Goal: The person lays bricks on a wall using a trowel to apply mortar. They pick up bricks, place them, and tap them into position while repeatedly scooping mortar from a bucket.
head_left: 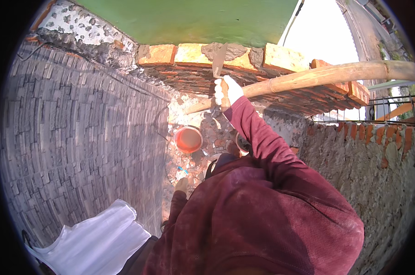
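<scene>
right hand (227, 90) grips trowel (219, 59) on mortar (230, 50) atop far bricks (281, 57). left hand (182, 185) hangs low, grip unclear. bucket (188, 139) below.

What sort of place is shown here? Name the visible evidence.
Probably an outdoor bricklaying site. A half-built brick wall carries wet mortar, the right hand holds a trowel to it, and a bamboo pole crosses like scaffolding.

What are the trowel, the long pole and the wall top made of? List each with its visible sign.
Trowel: grey metal blade, dull and mortar-smeared; the handle, gripped by the right hand, looks wooden, brownish.
Long pole: apparently bamboo, smooth tan, with ring-like nodes.
Wall top: orange fired bricks, rough-faced, with a patch of grey wet-looking mortar on top.
</scene>
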Demonstrator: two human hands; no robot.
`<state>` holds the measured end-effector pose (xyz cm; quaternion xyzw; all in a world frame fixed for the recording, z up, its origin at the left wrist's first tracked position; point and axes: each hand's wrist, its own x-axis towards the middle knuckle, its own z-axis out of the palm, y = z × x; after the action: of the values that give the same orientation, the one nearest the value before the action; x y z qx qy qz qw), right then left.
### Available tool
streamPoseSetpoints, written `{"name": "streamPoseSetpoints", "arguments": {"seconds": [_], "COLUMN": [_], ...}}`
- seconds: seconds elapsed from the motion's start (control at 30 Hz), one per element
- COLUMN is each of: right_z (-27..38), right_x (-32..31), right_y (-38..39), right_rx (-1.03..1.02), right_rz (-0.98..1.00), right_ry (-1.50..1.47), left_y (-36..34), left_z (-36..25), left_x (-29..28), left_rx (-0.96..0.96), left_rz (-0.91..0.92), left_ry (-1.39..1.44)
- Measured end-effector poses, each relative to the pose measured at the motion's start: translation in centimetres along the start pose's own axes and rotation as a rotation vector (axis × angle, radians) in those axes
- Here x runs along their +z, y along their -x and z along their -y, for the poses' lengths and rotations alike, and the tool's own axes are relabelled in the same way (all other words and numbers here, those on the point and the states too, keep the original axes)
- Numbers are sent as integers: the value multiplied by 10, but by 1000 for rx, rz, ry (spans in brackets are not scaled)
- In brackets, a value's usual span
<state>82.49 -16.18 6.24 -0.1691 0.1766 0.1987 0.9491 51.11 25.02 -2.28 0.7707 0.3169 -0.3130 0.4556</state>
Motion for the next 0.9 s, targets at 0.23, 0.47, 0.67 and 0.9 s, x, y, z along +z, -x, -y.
{"name": "streamPoseSetpoints", "arguments": {"seconds": [0.23, 0.47, 0.67, 0.9], "right_z": [-7, -17, -21, 13], "right_x": [40, -4, -27, 13], "right_y": [-8, -45, -40, 25], "right_rx": [4, -47, -205, 54], "right_rz": [-51, 138, 34, -105], "right_ry": [213, 28, 577, 286], "left_y": [-41, -39, -50, -47], "left_z": [33, 20, 96, 69], "left_x": [-21, -28, -52, -18], "left_rx": [149, 95, -56, 5], "left_rz": [-37, -6, 121, 77], "left_ry": [30, -20, 170, 27]}}
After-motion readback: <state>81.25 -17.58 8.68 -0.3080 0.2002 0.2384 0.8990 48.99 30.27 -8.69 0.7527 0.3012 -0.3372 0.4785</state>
